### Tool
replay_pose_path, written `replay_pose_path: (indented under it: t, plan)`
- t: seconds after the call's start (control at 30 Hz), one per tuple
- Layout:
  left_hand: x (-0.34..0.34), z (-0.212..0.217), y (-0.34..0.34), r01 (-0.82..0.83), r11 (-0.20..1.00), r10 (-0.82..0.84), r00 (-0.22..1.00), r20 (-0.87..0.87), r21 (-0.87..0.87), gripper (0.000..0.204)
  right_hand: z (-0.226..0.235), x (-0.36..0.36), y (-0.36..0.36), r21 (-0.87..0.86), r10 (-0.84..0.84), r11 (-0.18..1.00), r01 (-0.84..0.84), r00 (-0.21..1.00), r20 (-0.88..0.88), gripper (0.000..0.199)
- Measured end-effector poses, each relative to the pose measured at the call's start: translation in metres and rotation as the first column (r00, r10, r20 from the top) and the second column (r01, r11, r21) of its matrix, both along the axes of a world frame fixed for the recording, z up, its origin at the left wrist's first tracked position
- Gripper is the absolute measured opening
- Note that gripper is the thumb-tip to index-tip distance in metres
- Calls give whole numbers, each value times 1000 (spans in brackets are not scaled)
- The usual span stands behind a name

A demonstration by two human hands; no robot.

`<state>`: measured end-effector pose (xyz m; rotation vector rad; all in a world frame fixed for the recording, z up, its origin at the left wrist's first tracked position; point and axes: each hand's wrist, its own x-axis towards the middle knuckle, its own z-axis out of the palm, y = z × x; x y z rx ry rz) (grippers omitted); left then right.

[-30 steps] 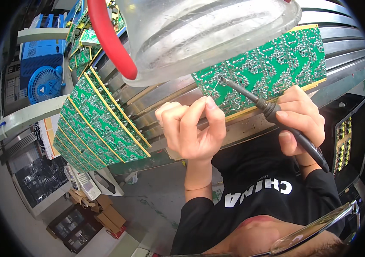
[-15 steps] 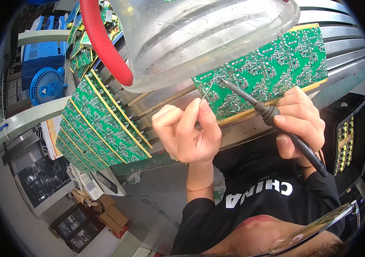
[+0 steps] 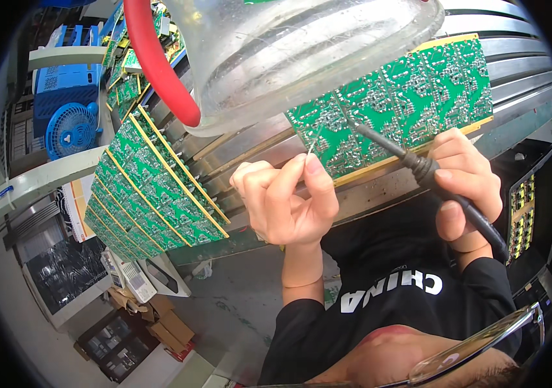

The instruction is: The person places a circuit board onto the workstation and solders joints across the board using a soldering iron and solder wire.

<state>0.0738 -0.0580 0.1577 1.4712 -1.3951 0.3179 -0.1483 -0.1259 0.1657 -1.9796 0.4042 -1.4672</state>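
Both hands work near the middle of the frame. Thumb and forefinger of the left hand point(image 3: 287, 200) pinch a thin wire point(image 3: 312, 143), which points up over the green circuit board point(image 3: 412, 97). Right of centre, the right hand point(image 3: 469, 181) grips the black handle of a soldering iron point(image 3: 423, 171); its tip reaches up and left over that board, though whether it touches cannot be told.

The circuit board lies at upper centre to right, on a slatted metal surface point(image 3: 523, 46), its upper-left part hidden by a clear plastic piece point(image 3: 315, 61) with a red rim point(image 3: 163, 71). At left centre, a row of similar boards point(image 3: 153, 187) leans together, yellow edges showing. A blue fan point(image 3: 71, 131) stands at upper left; cardboard boxes point(image 3: 171, 328) sit at lower left.
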Motion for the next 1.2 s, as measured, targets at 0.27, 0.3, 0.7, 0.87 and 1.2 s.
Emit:
replay_pose_path:
  t: [0.27,0.3,0.7,0.87,1.2]
  plan:
    - [-1,2,-3,47,999,-48,995,91,13,14,4,-2,0,13,6,1000,-5,998,-61,25]
    - [-1,2,-3,48,999,-50,994,96,18,14,5,-2,0,10,0,1000,1,998,-69,24]
    - [-1,0,-5,20,1000,-20,998,56,-5,12,6,-1,0,-4,-3,1000,3,996,-89,26]
    - [0,1,-2,35,999,-36,998,52,18,16,4,-2,2,14,-11,1000,12,998,-54,26]
    - [-1,2,-4,66,997,-70,991,117,41,14,5,1,1,-13,-24,1000,23,996,-91,24]
